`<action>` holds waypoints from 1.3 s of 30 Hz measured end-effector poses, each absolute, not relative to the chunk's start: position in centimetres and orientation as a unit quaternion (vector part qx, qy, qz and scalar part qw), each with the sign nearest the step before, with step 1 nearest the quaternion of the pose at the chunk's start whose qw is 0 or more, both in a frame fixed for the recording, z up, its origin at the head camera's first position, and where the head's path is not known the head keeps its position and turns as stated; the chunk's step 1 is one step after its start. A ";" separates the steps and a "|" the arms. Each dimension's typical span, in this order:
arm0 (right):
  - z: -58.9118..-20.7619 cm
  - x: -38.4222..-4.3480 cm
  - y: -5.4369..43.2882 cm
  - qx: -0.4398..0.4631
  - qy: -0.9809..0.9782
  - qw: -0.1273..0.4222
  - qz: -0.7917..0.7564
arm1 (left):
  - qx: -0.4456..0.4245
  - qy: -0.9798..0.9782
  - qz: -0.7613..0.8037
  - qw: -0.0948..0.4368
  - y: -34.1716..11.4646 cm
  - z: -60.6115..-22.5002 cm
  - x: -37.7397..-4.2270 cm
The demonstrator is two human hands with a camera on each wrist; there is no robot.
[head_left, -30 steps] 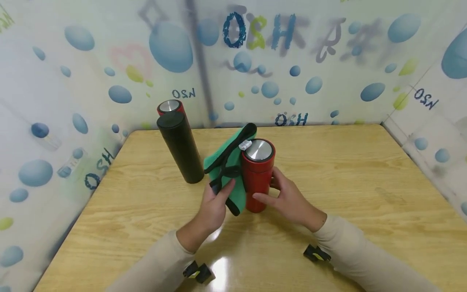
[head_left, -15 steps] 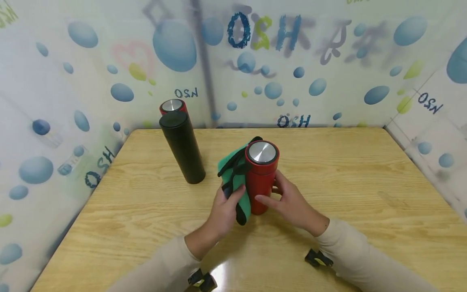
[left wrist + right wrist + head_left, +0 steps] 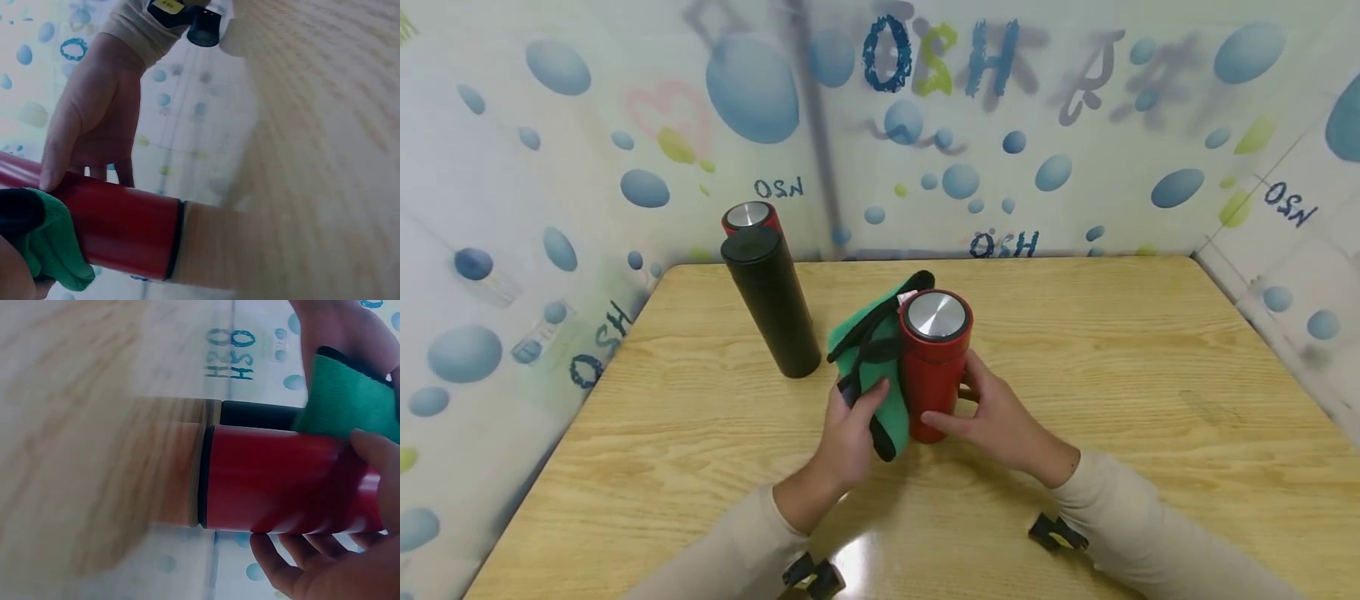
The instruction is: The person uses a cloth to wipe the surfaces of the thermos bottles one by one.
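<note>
A red thermos bottle (image 3: pixel 934 379) with a silver-topped lid stands upright on the table in the head view. My right hand (image 3: pixel 1003 425) grips its right side, thumb across the front and fingers behind. Folded in my left hand (image 3: pixel 847 437) is a green cloth (image 3: pixel 891 408) with black edging, its thumb on top. The cloth lies against the bottle's left side. The right wrist view shows the cloth (image 3: pixel 350 400) touching the red wall of the bottle (image 3: pixel 275 481), near the black ring at its base.
A black thermos bottle (image 3: pixel 771 308) stands to the left. Behind it, a second red thermos bottle (image 3: pixel 749 215) shows mostly its silver-topped lid. The wooden table (image 3: pixel 1112 333) meets a patterned wall covering (image 3: pixel 1075 175) at the back.
My left hand moved the cloth right and down along the bottle's side, then back a little left and up. My right hand keeps its grip on the bottle, which stays about where it was.
</note>
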State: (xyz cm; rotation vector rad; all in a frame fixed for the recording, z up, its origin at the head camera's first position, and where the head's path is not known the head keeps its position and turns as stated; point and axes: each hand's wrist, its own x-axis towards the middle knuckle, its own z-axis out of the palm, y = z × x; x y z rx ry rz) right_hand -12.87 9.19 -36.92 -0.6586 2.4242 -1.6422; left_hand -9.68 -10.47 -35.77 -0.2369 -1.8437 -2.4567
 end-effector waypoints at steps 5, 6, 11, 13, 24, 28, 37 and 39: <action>-36.8 -12.9 9.2 -0.224 0.809 0.067 -0.540 | -0.088 -0.584 -0.805 0.050 -10.4 -35.4 -9.5; -36.9 -12.9 9.2 -0.224 0.809 0.067 -0.539 | -0.093 -0.590 -0.801 0.043 -10.4 -35.4 -9.5; -37.2 -12.7 9.2 -0.227 0.809 0.062 -0.538 | -0.115 -0.646 -0.755 0.004 -10.6 -36.0 -9.6; -37.2 -12.8 9.1 -0.226 0.810 0.060 -0.537 | -0.108 -0.662 -0.742 -0.001 -10.7 -36.1 -9.8; -36.9 -12.6 8.9 -0.211 0.812 0.061 -0.541 | -0.090 -0.586 -0.805 0.032 -10.9 -34.8 -9.8; -36.9 -12.5 8.9 -0.216 0.817 0.053 -0.532 | -0.104 -0.631 -0.768 0.029 -10.9 -34.8 -10.0; -36.7 -12.2 9.1 -0.255 0.819 0.055 -0.512 | -0.075 -0.664 -0.744 0.001 -10.8 -35.6 -10.4; -36.7 -12.3 9.1 -0.263 0.819 0.047 -0.508 | -0.076 -0.654 -0.753 0.011 -10.8 -35.4 -10.4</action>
